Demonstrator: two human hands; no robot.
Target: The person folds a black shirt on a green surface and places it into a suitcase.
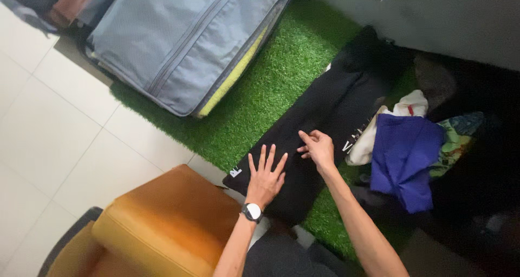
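A black garment (325, 103) lies stretched out on the green artificial grass mat (271, 87). My left hand (265, 176), with a watch on its wrist, rests flat on the garment's near end, fingers spread. My right hand (317, 148) presses on the cloth just to the right of it, fingers bent against the fabric. Neither hand holds anything.
A grey zipped fabric case (184, 33) with a yellow edge lies at the upper left. A heap of clothes, a blue piece (406, 152) on top with white and green ones, sits to the right. An orange cushioned seat (157, 228) stands at bottom left on white floor tiles (49, 125).
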